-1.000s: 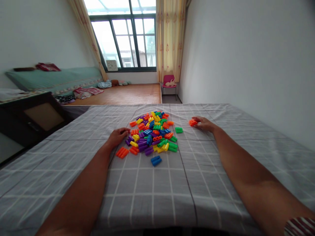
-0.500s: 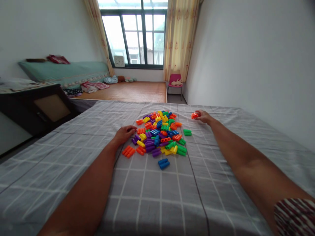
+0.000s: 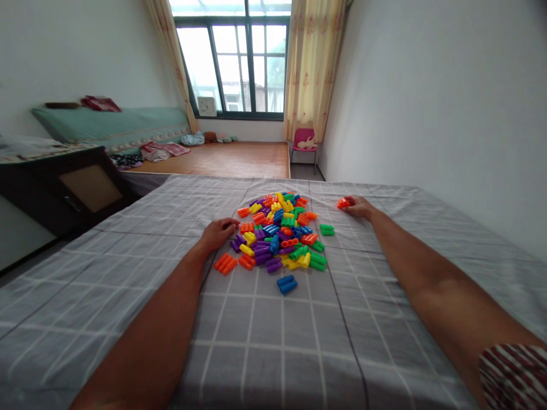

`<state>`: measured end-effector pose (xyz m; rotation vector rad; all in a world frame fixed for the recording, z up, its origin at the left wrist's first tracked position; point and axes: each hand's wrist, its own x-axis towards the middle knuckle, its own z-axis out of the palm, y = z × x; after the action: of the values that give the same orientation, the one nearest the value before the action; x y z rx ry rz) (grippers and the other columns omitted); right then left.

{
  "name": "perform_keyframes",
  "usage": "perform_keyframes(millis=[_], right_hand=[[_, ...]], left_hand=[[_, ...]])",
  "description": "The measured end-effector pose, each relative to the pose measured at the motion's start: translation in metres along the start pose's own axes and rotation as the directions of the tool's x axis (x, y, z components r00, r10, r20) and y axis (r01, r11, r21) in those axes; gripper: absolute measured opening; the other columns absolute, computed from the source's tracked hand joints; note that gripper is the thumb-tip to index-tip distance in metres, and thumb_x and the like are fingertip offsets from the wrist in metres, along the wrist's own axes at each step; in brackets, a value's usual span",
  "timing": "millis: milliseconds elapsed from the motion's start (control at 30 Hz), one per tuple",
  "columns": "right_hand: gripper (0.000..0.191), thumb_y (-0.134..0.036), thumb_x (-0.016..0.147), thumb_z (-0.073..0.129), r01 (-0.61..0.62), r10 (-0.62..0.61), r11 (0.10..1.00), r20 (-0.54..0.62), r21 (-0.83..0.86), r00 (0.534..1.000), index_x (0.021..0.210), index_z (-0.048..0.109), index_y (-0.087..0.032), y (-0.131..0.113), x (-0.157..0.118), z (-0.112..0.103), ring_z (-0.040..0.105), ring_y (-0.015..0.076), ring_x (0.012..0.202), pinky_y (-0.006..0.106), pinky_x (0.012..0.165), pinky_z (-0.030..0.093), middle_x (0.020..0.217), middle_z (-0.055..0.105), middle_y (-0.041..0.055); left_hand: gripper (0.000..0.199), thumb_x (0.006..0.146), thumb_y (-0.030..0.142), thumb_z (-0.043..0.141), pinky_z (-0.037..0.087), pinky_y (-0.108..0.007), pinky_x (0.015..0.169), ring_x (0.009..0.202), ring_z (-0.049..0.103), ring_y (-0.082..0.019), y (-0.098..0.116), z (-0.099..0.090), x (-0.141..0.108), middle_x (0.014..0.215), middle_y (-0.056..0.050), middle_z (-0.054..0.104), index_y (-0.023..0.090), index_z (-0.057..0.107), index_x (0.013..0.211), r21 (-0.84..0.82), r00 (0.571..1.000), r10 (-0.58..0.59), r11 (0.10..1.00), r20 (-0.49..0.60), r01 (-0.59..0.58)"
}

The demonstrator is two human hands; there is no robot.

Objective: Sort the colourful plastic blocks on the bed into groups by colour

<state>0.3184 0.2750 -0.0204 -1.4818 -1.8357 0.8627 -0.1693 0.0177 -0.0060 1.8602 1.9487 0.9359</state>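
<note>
A heap of plastic tube-shaped toy blocks (image 3: 273, 242) in orange, yellow, green, blue and purple lies on the grey checked cloth (image 3: 265, 353). My right hand (image 3: 358, 206) is out to the right of the heap, its fingers closed on an orange toy block (image 3: 343, 203) at or just above the cloth. At the heap's left edge, my left hand (image 3: 219, 230) rests with curled fingers beside an orange block (image 3: 247, 228). Whether anything is between those fingertips is hidden. A blue block (image 3: 286, 284) lies apart in front, and a green block (image 3: 327, 229) to the right.
Beyond the cloth's far edge is a low wooden platform (image 3: 239, 159) with clothes on it. A dark cabinet (image 3: 85, 188) stands at the left, and a pink chair (image 3: 304, 138) by the window. A white wall (image 3: 448, 102) runs along the right.
My right hand has shifted slightly right and toward me with the orange block. My left hand has stayed nearly still, and the whole heap appears slightly farther right in the picture.
</note>
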Motion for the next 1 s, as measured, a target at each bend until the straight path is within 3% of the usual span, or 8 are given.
perform_keyframes(millis=[167, 267, 400, 567, 700, 800, 900, 1000], right_hand=[[0.069, -0.035, 0.062, 0.082, 0.047, -0.046, 0.998, 0.019, -0.050, 0.999, 0.124, 0.060, -0.013, -0.003, -0.001, -0.011, 0.061, 0.0264, 0.108, 0.037, 0.091, 0.052, 0.128, 0.061, 0.0164], [0.062, -0.040, 0.068, 0.078, 0.066, -0.065, 0.997, 0.007, -0.047, 0.998, 0.121, 0.062, -0.013, -0.002, 0.002, -0.012, 0.062, 0.0251, 0.107, 0.039, 0.094, 0.050, 0.127, 0.062, 0.0161], [0.050, -0.042, 0.071, 0.075, 0.076, -0.077, 0.997, -0.025, -0.028, 0.997, 0.112, 0.067, -0.015, 0.002, 0.003, -0.004, 0.064, 0.0227, 0.101, 0.037, 0.093, 0.050, 0.118, 0.068, 0.0127], [0.053, -0.044, 0.071, 0.075, 0.070, -0.071, 0.997, -0.035, -0.014, 0.997, 0.115, 0.066, -0.016, 0.001, -0.003, -0.003, 0.065, 0.0218, 0.097, 0.038, 0.092, 0.050, 0.119, 0.067, 0.0116], [0.067, -0.041, 0.067, 0.078, 0.114, -0.116, 0.991, -0.037, -0.066, 0.993, 0.129, 0.060, -0.020, -0.011, -0.008, -0.014, 0.063, 0.0234, 0.099, 0.038, 0.086, 0.052, 0.134, 0.058, 0.0125], [0.058, -0.034, 0.072, 0.073, 0.156, -0.173, 0.973, -0.087, -0.169, 0.981, 0.127, 0.061, -0.017, -0.030, -0.012, -0.017, 0.063, 0.0227, 0.095, 0.037, 0.083, 0.053, 0.129, 0.061, 0.0145], [0.041, -0.030, 0.079, 0.065, 0.276, -0.299, 0.928, -0.058, -0.251, 0.952, 0.116, 0.067, -0.014, -0.060, -0.024, 0.001, 0.065, 0.0201, 0.087, 0.035, 0.082, 0.052, 0.113, 0.069, 0.0126], [0.031, -0.032, 0.082, 0.062, 0.439, -0.411, 0.868, 0.159, -0.234, 0.898, 0.108, 0.070, -0.017, -0.091, -0.047, 0.040, 0.066, 0.0182, 0.080, 0.032, 0.077, 0.053, 0.103, 0.072, 0.0086]], left_hand=[[0.040, 0.077, 0.041, 0.050, 0.051, -0.027, 0.074, 0.084, 0.068, -0.020, -0.002, 0.000, 0.001, 0.093, -0.004, 0.076, 0.019, 0.072, 0.102, -0.016, 1.000, 0.001, 1.000, 0.009, -0.001], [0.040, 0.078, 0.042, 0.050, 0.051, -0.027, 0.074, 0.085, 0.068, -0.020, -0.002, 0.000, 0.001, 0.093, -0.003, 0.076, 0.019, 0.072, 0.102, -0.009, 1.000, 0.001, 1.000, 0.009, -0.001], [0.041, 0.078, 0.042, 0.049, 0.051, -0.026, 0.074, 0.084, 0.068, -0.019, -0.005, 0.001, 0.001, 0.092, -0.003, 0.075, 0.018, 0.072, 0.102, -0.004, 1.000, 0.008, 1.000, 0.013, -0.008], [0.041, 0.078, 0.041, 0.049, 0.051, -0.027, 0.074, 0.083, 0.068, -0.019, -0.008, 0.004, 0.002, 0.092, -0.002, 0.075, 0.020, 0.071, 0.104, -0.019, 1.000, -0.007, 1.000, 0.014, 0.008], [0.041, 0.078, 0.041, 0.049, 0.050, -0.028, 0.073, 0.082, 0.067, -0.019, -0.011, 0.005, 0.003, 0.092, -0.003, 0.075, 0.020, 0.072, 0.105, -0.021, 1.000, 0.000, 1.000, 0.008, 0.000], [0.041, 0.078, 0.041, 0.049, 0.050, -0.027, 0.073, 0.083, 0.068, -0.019, -0.014, 0.006, 0.004, 0.092, -0.003, 0.075, 0.021, 0.072, 0.105, -0.016, 1.000, 0.007, 1.000, -0.003, -0.007], [0.041, 0.078, 0.041, 0.049, 0.050, -0.027, 0.074, 0.084, 0.068, -0.019, -0.014, 0.006, 0.006, 0.093, -0.003, 0.076, 0.021, 0.072, 0.105, -0.015, 1.000, 0.007, 1.000, -0.001, -0.007], [0.041, 0.077, 0.041, 0.049, 0.050, -0.028, 0.073, 0.082, 0.067, -0.019, -0.011, 0.006, 0.006, 0.092, -0.003, 0.075, 0.020, 0.072, 0.104, -0.013, 1.000, 0.011, 1.000, 0.002, -0.011]])
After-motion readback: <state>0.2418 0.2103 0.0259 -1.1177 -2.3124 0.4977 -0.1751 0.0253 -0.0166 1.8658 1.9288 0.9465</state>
